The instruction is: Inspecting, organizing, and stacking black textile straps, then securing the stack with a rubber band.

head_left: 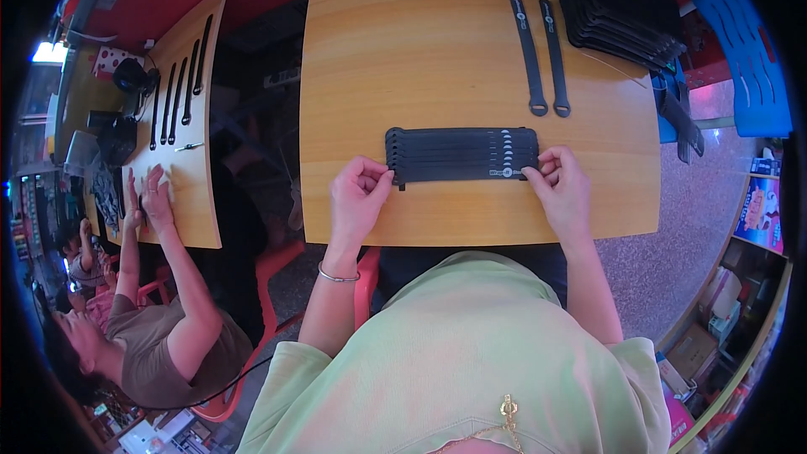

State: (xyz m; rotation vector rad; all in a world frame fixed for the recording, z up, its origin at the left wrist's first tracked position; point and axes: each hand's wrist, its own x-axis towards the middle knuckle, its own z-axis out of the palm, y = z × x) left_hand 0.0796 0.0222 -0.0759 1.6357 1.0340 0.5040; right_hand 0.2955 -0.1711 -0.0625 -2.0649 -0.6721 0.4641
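Observation:
A row of several black straps [445, 154] lies overlapped on the wooden table in front of me, their printed white marks lined up near the right end. My left hand [361, 189] pinches the left end of the nearest strap between thumb and fingers. At the other end, my right hand [558, 185] grips the same strap near its printed mark. Farther up the table lie two loose black straps, a left one [530, 59] and a right one [555, 59], side by side, each with a ringed end toward me.
Thick stacks of black straps [618, 13] stand at the table's far right corner. A blue plastic chair [744, 50] is beyond them. On the left, a co-worker [176, 345] sits at another wooden table [197, 193] with several black straps laid on it.

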